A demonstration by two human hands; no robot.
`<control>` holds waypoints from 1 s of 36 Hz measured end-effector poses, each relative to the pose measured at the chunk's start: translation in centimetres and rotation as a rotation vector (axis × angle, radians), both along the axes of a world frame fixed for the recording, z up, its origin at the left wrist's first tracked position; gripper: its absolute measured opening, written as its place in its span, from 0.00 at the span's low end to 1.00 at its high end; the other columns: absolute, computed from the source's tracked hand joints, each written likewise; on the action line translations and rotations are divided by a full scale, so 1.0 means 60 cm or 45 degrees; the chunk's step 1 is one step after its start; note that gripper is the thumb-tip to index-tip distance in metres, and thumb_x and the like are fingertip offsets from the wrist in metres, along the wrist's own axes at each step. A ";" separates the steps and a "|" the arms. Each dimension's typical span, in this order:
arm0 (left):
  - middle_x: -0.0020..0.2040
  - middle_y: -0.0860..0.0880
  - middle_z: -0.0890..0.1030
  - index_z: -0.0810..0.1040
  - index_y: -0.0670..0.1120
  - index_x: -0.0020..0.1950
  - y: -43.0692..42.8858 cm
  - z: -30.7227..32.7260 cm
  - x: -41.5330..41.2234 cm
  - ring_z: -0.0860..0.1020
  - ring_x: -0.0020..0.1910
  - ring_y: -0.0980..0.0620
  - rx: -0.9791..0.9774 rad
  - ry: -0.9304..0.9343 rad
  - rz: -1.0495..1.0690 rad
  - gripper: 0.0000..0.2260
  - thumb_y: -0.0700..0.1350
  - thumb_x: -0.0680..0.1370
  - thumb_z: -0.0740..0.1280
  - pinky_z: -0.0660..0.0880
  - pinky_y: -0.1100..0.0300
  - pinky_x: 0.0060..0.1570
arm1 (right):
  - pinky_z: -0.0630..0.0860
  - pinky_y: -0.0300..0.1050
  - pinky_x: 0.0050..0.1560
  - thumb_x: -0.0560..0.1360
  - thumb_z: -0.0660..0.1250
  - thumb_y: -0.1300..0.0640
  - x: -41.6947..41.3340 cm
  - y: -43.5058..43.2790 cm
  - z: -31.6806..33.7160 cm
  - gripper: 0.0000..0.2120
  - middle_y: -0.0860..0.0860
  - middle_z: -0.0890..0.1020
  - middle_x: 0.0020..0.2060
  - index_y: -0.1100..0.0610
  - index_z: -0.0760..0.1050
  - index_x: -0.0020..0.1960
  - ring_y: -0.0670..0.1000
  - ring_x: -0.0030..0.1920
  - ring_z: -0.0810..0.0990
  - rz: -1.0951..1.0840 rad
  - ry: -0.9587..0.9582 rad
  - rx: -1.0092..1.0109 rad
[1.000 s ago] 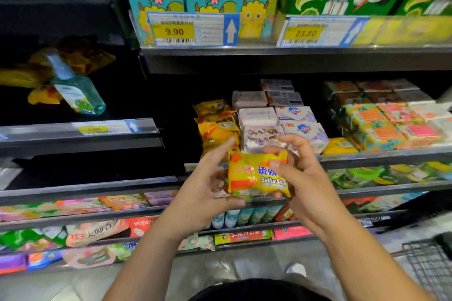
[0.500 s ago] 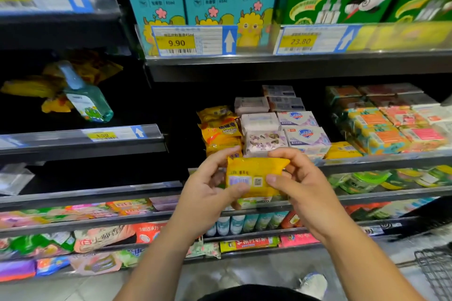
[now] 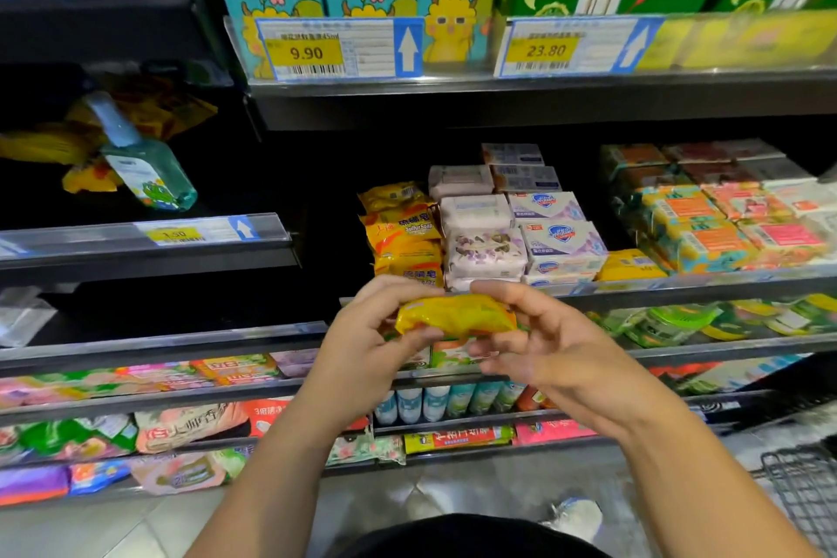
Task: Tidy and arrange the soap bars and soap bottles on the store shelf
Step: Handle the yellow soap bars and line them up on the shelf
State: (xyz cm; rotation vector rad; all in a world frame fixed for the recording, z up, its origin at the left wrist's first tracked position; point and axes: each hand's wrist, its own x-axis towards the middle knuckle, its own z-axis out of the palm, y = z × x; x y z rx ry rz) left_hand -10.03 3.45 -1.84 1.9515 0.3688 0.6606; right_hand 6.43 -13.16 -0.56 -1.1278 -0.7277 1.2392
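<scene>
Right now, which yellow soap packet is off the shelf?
The yellow packet held between left hand and right hand; the other yellow packets sit stacked on the shelf behind it.

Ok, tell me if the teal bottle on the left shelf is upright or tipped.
Tipped. The teal bottle slants, with its cap toward the upper left and its base at the lower right. Yellow packets lie behind it.

both hands pinching yellow soap bar (image 3: 455,314) edge-on, left hand (image 3: 362,344), right hand (image 3: 557,349), yellow soap stack (image 3: 405,236) on shelf (image 3: 679,285) behind
</scene>
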 end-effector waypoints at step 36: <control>0.57 0.54 0.81 0.76 0.52 0.64 0.005 0.032 0.105 0.80 0.54 0.59 0.051 0.199 0.105 0.26 0.50 0.68 0.79 0.77 0.64 0.51 | 0.78 0.40 0.48 0.59 0.81 0.51 0.071 0.098 0.038 0.28 0.45 0.83 0.47 0.34 0.77 0.55 0.48 0.48 0.82 -0.278 -0.753 0.203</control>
